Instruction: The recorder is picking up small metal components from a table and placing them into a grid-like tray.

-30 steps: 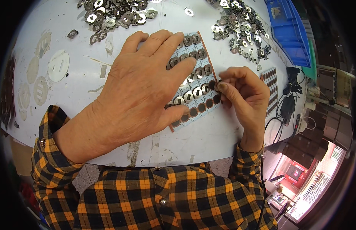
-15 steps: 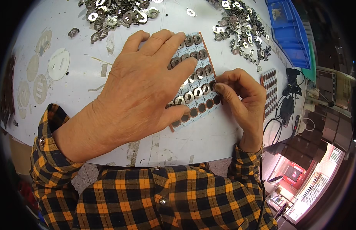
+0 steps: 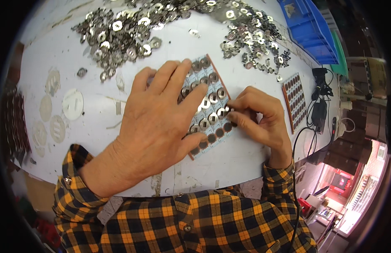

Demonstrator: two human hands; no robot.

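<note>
A light-blue circuit board panel [image 3: 204,148] with a reddish-brown edge lies on the table, tilted to the left at the top. Rows of small round silver metal pieces [image 3: 213,118] with dark slots sit on it, while the nearest row shows bare dark round pads [image 3: 220,132]. Across the panel's left part my left hand [image 3: 159,114] rests with fingers spread, thumb over the near row, hiding much of the board. At the right edge, thumb and forefinger of my right hand [image 3: 256,116] pinch a small round metal piece, mostly hidden, at the end of a row.
Heaps of loose metal pieces [image 3: 119,36] and smaller ones [image 3: 258,38] cover the far table. A blue bin [image 3: 309,31] stands far right. Another panel [image 3: 295,101] and black cables [image 3: 319,107] lie to the right. White discs [image 3: 73,104] and stacked panels [image 3: 16,120] are at left.
The view has shifted, so the table and heaps appear lower. My left hand still lies on the panel; my right hand keeps its pinch at the panel's right edge.
</note>
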